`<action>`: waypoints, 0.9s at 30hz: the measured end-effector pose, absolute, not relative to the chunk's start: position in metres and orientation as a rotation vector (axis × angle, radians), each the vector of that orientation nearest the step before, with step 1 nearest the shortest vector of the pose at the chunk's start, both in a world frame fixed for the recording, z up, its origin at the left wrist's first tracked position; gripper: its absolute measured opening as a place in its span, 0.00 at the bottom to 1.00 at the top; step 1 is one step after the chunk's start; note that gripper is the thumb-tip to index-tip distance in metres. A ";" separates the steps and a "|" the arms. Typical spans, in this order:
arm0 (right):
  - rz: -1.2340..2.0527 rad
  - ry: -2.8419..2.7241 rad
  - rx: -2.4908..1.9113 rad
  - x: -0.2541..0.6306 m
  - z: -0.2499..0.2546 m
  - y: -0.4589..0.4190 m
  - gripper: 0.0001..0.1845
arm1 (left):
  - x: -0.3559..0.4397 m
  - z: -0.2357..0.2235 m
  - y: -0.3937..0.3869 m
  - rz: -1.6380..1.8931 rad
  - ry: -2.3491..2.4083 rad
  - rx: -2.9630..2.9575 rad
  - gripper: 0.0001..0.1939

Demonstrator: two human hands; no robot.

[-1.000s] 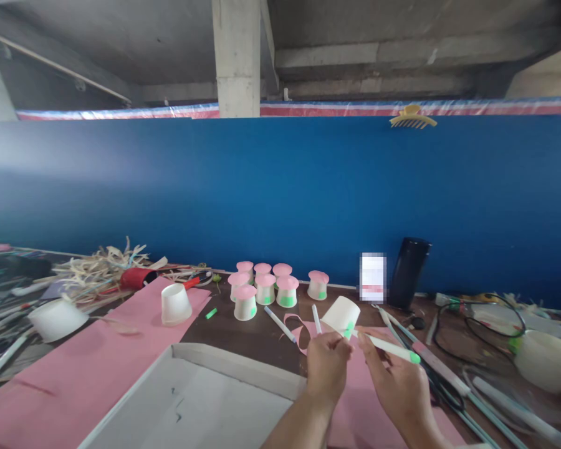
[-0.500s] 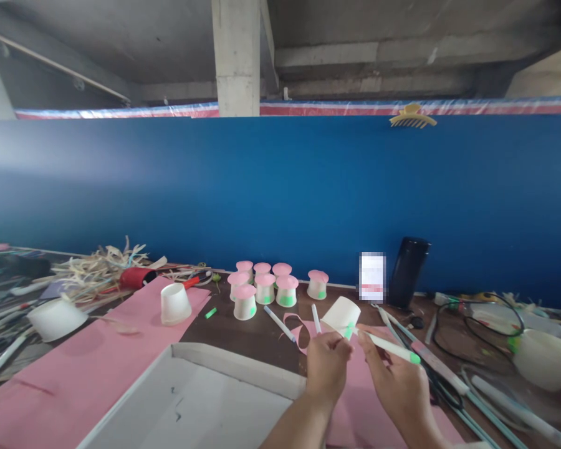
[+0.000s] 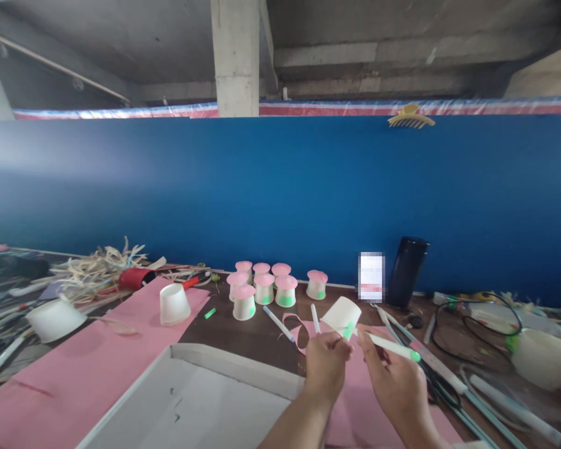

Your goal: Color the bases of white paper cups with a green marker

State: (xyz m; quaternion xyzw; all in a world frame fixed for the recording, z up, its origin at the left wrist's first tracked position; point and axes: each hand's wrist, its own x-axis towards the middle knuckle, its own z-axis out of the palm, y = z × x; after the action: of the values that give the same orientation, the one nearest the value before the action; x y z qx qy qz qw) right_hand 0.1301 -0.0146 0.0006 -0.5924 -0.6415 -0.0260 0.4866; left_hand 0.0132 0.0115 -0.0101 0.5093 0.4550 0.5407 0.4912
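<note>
My left hand (image 3: pixel 326 365) is closed around a white paper cup (image 3: pixel 341 313), tilted with its mouth up and to the right, above the table. A green patch shows on the cup's side. My right hand (image 3: pixel 393 383) pinches a white marker with a green end (image 3: pixel 393 347), its tip touching the green patch on the cup. Behind them stands a cluster of several small white cups with pink tops (image 3: pixel 262 287). Two more white markers (image 3: pixel 280 324) lie on the dark table just left of the held cup.
A pink paper sheet (image 3: pixel 75 368) covers the left of the table, with an upturned white cup (image 3: pixel 174 304) on it. A shallow white box (image 3: pixel 187 399) lies in front. A black cylinder (image 3: pixel 406 271) stands at the blue partition. Cables, scissors and a bowl (image 3: pixel 540 358) crowd the right.
</note>
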 end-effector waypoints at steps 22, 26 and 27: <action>-0.069 -1.553 -1.347 0.137 -0.011 -0.008 0.17 | 0.018 -0.012 0.013 1.343 0.556 0.377 0.03; -0.043 -1.554 -1.327 0.137 -0.012 -0.006 0.17 | 0.018 -0.012 0.013 1.329 0.551 0.376 0.03; -0.032 -1.559 -1.322 0.137 -0.013 -0.006 0.17 | 0.018 -0.012 0.012 1.323 0.553 0.374 0.03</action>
State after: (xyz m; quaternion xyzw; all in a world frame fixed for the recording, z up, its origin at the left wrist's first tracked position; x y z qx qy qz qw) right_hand 0.1370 -0.0059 -0.0125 -0.5519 -0.6507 -0.0133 0.5215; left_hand 0.0182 0.0125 -0.0121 0.1701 0.2517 0.6027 0.7379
